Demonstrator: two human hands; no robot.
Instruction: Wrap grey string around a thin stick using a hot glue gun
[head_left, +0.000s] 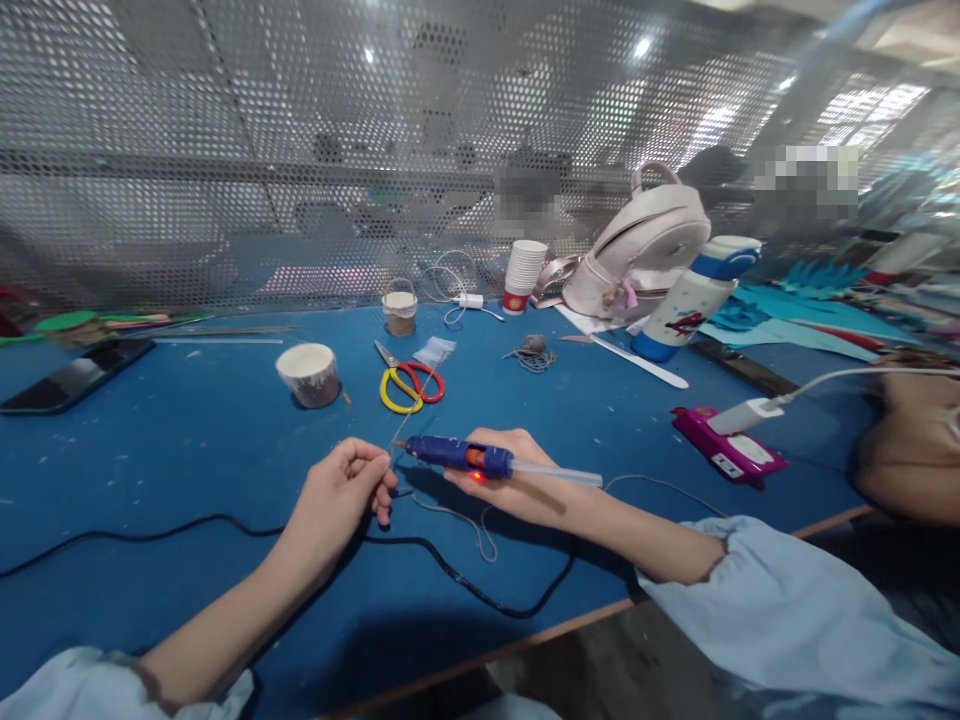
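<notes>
My right hand (pixel 517 480) is wrapped round a blue hot glue gun (pixel 446 453), whose red light glows. A translucent glue stick (pixel 559 473) juts from its back end. The nozzle points left, close by the fingertips of my left hand (pixel 341 500). Those fingers pinch a thin grey cord (pixel 399 430), which rises toward the scissors (pixel 405 386) with red and yellow handles. More grey cord (pixel 486 540) loops on the table below the glue gun. Left of the scissors stands a small paper cup (pixel 309 378) with a white top; its lower part is brownish grey.
A black cable (pixel 465 580) crosses the blue table (pixel 187 450). Behind stand a small handled bucket (pixel 400 312), stacked paper cups (pixel 525 275), a backpack (pixel 637 250) and a bottle (pixel 690 305). A grey yarn bundle (pixel 532 352), a purple power strip (pixel 727 450) and a phone (pixel 79 375) lie around. Another person's arm (pixel 911 440) rests at right.
</notes>
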